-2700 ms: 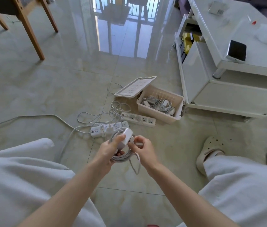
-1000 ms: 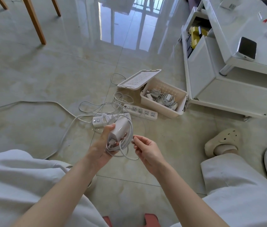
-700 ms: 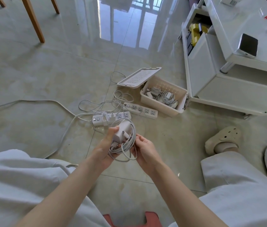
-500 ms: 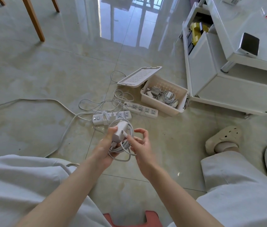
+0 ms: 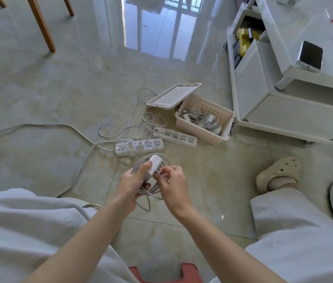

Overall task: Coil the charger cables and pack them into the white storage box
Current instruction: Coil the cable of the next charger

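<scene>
My left hand (image 5: 132, 183) grips a white charger block (image 5: 153, 165) together with its coiled white cable (image 5: 151, 189), held above the floor between my knees. My right hand (image 5: 172, 184) pinches the cable close to the block, fingers closed on it. A loose tail of cable hangs below the coil. The white storage box (image 5: 202, 130) stands open on the floor ahead, with several coiled chargers inside. Its lid (image 5: 173, 93) leans against its left end. More loose white cables (image 5: 133, 127) lie tangled on the floor left of the box.
Two white power strips (image 5: 139, 147) (image 5: 177, 136) lie on the tiles between me and the box, one with plugs in it. A thick grey cord (image 5: 39, 126) runs off left. A white low table (image 5: 296, 94) with a phone (image 5: 310, 55) stands at right. Wooden chair legs (image 5: 41, 23) are far left.
My right hand has come back onto the cable beside the charger block, after being open with its fingers spread half a second ago. The coil stays in my left hand.
</scene>
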